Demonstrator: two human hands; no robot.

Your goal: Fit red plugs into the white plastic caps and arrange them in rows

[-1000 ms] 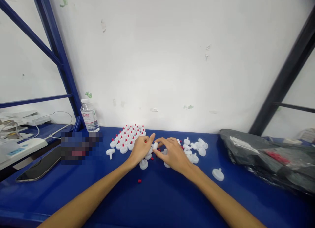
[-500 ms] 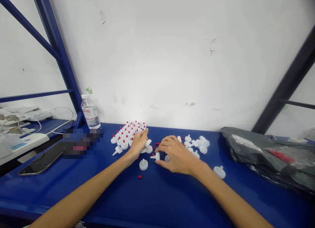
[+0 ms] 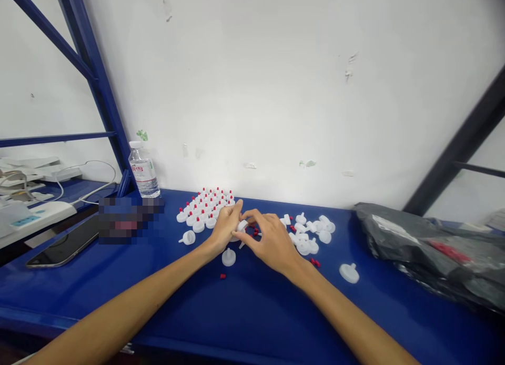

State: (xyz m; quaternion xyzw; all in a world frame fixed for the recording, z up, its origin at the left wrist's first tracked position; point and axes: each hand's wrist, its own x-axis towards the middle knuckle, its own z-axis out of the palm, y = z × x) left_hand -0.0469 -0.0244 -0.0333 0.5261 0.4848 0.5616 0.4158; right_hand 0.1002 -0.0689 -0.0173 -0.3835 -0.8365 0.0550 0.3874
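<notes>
My left hand (image 3: 225, 227) is closed, its thumb pointing up, around a white nozzle cap (image 3: 242, 225) that is partly hidden by the fingers. On the right side of that cap, the thumb and fingers of my right hand (image 3: 272, 243) are pinching. A thin white spout pokes out below the hands; which cap it belongs to I cannot tell. Left of the hands stand rows of white nozzle caps with red tips (image 3: 203, 211). More white nozzle caps without tips (image 3: 311, 231) lie heaped to the right. Small red tips (image 3: 256, 232) are scattered beside my right hand.
A single nozzle cap (image 3: 229, 257) and a red tip (image 3: 223, 276) lie in front of my left hand. Farther right are another nozzle cap (image 3: 349, 273) and a dark plastic bag (image 3: 430, 254). A water bottle (image 3: 144, 173) and a phone (image 3: 65, 244) are at left.
My right hand has moved left with its nozzle cap and now meets my left hand. More of the heap and red tips on the right show. The view has shifted slightly.
</notes>
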